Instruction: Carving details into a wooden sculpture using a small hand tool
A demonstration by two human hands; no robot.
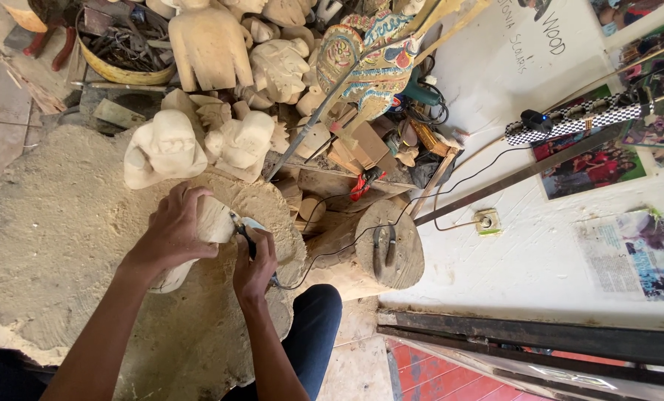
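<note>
My left hand (172,230) grips a pale, rough-carved wooden figure (214,221) and presses it down on a big sawdust-covered stump (57,238). My right hand (254,263) is closed around a small corded power tool (246,226) whose tip touches the figure's right side. Its black cable (324,256) runs off to the right toward a wall socket (486,221).
Two unfinished pale carvings (164,145) stand at the stump's far edge, with several more piled behind. A painted puppet (369,63) on sticks leans at the back. A round log stool (387,249) sits to the right. A yellow bowl (124,70) holds metal tools.
</note>
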